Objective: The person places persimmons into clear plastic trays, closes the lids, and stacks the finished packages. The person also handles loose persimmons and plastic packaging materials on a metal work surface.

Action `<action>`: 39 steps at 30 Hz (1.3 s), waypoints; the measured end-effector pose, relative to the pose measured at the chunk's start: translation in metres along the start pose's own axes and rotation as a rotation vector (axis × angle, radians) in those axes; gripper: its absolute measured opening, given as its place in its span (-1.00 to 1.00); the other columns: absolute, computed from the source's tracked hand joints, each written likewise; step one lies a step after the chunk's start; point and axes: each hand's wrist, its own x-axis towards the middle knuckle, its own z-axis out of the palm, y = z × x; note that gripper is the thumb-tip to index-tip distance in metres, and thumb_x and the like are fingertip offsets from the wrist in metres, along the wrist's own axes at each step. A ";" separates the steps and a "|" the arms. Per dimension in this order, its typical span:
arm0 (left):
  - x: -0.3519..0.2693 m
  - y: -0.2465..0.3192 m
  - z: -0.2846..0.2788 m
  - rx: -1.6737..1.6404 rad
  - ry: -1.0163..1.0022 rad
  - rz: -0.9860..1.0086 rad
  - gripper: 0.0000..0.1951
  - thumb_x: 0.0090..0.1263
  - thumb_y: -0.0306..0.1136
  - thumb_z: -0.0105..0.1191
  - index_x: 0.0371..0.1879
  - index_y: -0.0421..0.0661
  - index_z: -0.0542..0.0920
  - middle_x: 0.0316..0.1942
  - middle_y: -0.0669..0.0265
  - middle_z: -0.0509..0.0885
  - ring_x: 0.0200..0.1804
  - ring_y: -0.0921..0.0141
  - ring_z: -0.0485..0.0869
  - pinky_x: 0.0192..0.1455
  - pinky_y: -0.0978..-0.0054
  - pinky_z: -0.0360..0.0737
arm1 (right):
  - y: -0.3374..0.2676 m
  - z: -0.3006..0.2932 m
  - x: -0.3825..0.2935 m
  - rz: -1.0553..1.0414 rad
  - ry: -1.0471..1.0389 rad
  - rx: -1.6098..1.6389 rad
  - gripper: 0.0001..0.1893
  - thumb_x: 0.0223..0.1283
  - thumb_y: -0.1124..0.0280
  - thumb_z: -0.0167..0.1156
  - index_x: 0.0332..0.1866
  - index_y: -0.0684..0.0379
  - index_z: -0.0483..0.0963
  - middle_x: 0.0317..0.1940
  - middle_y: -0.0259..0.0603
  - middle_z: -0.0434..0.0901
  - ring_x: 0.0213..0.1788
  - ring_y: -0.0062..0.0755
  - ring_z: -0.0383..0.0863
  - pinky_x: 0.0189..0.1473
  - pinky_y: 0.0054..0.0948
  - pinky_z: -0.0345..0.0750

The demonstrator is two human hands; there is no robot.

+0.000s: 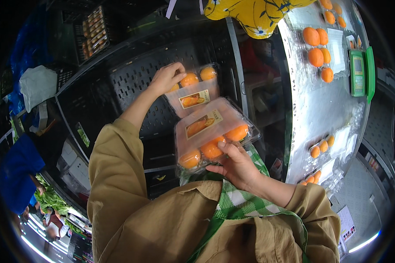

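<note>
In my right hand (238, 162) is a clear plastic clamshell pack (202, 130) of round orange fruit. Its thumb presses on the near side, and the fingers are mostly hidden underneath. A whitish band with a picture label covers part of the lid. Just beyond lies a second such pack (192, 95), tilted at the right side of a black perforated plastic crate (135, 82). My left hand (169, 77) has its thumb and bent fingers on that pack's far left edge, beside the fruit.
On the metal table (319, 108) at the right are open clear trays of orange fruit (311, 36) and a green digital scale (358, 72). Yellow flowered cloth (250, 14) hangs at the top. A person in blue (20, 171) is at the left, near leafy greens (53, 197). A crate of packed goods (94, 33) stands upper left.
</note>
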 end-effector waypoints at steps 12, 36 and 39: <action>-0.042 -0.065 0.049 0.073 0.852 -0.266 -0.51 0.06 -0.33 0.24 -0.02 -0.24 0.46 -0.02 0.00 0.49 0.06 0.06 0.41 0.17 0.28 0.35 | -0.004 -0.004 -0.009 0.038 -0.020 0.011 -0.41 0.14 0.19 0.18 0.25 0.02 0.13 0.12 -0.28 0.33 0.12 -0.35 0.43 -0.03 -0.27 0.56; -0.063 -0.039 -0.010 -1.725 0.081 -1.044 -0.60 0.32 0.11 -0.06 -0.35 -0.02 0.50 -0.46 0.34 0.55 -0.75 0.57 0.19 -0.72 0.65 0.03 | 0.008 0.011 0.006 -0.022 -0.052 0.047 -0.49 0.16 0.30 0.16 0.20 0.07 0.19 0.06 -0.30 0.35 0.10 -0.44 0.40 0.12 -0.37 0.45; -0.072 -0.013 -0.011 -1.717 0.018 -1.187 -0.69 0.33 0.01 -0.03 -0.52 0.06 0.46 -0.67 0.43 0.42 -0.77 0.61 0.14 -0.73 0.68 0.00 | 0.014 0.010 0.040 -0.130 -0.020 0.082 -0.53 0.15 0.37 0.15 0.16 0.08 0.22 0.04 -0.28 0.36 0.08 -0.44 0.40 0.14 -0.38 0.43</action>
